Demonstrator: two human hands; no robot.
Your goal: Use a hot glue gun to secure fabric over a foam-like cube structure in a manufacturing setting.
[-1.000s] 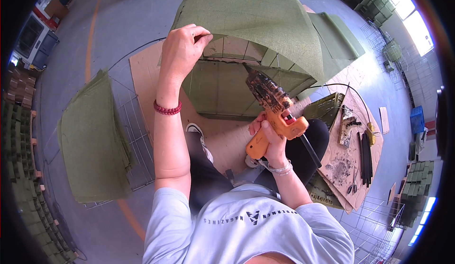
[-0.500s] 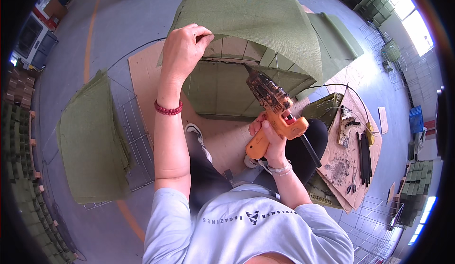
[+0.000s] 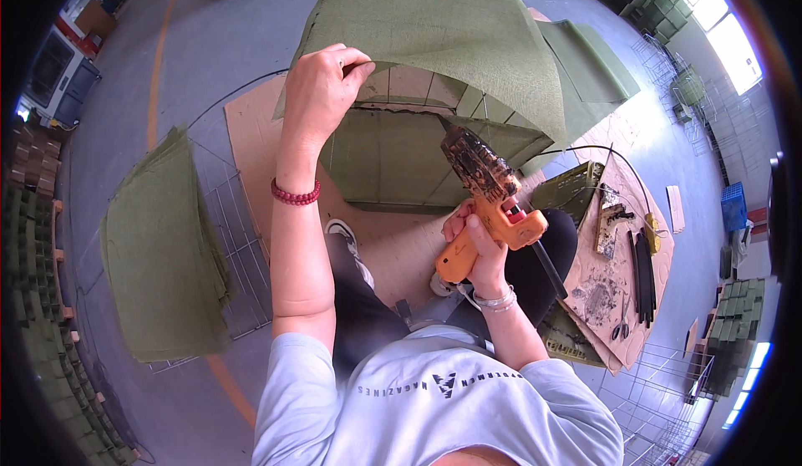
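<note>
Left hand (image 3: 327, 90) is up and out front, thumb and fingers pinched together on the near edge of a green fabric flap (image 3: 434, 27). The flap spreads out ahead of that hand and off to its right, draped over the top of a green box (image 3: 393, 161) with thin wire bars showing through the opening. There's a red beaded bracelet (image 3: 295, 193) on that wrist.

Right hand (image 3: 478, 249) is lower and closer to the body, wrapped around the handle of an orange glue gun (image 3: 493, 186). Front end of the gun is caked in black gunk, and a black stick pokes out the back. The nozzle points forward and a bit left, right by the dark line along the box's upper edge. Can't tell if it's actually touching.

Right of the right hand there's a messy cardboard sheet (image 3: 597, 278) with black smears, a bundle of black sticks (image 3: 644, 278), a pair of scissors (image 3: 620, 331) and something with a yellow handle (image 3: 655, 236). Left of the left hand and nearer the body, a stack of green sheets (image 3: 159, 253) sits on a wire grid (image 3: 242, 253). Way off past the right hand is a blue crate (image 3: 733, 207).
</note>
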